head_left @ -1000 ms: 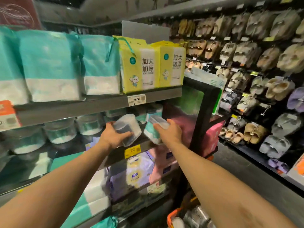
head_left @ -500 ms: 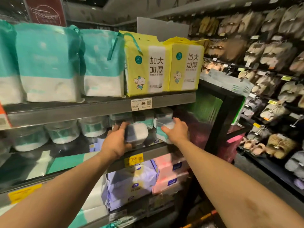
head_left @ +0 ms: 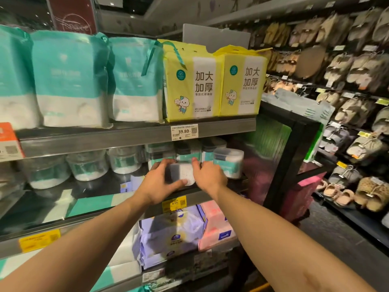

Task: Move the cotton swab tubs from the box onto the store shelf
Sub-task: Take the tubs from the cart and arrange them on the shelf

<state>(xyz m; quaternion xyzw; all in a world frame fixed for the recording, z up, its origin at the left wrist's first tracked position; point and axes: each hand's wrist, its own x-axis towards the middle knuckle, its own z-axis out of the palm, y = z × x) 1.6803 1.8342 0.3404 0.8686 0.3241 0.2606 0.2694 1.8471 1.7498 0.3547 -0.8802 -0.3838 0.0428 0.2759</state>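
Observation:
A clear cotton swab tub (head_left: 182, 173) sits at the front edge of the middle shelf (head_left: 126, 194), held between both hands. My left hand (head_left: 160, 183) grips its left end, thumb along the front and fingers over the top. My right hand (head_left: 208, 175) holds its right end, fingers curled over the top. A second tub (head_left: 228, 163) with a teal label stands free on the shelf just to the right. More tubs (head_left: 187, 151) are lined up behind. The box is out of view.
Round clear tubs (head_left: 88, 165) fill the shelf's left part. Teal bags (head_left: 69, 81) and yellow packs (head_left: 193, 81) stand on the shelf above, tissue packs (head_left: 172, 237) below. A black frame (head_left: 292, 148) ends the shelf on the right; slippers (head_left: 357, 112) hang beyond.
My right hand let go of its tub, which now stands on the shelf, and moved left onto the tub in my left hand. That tub has been lowered to the shelf's front edge.

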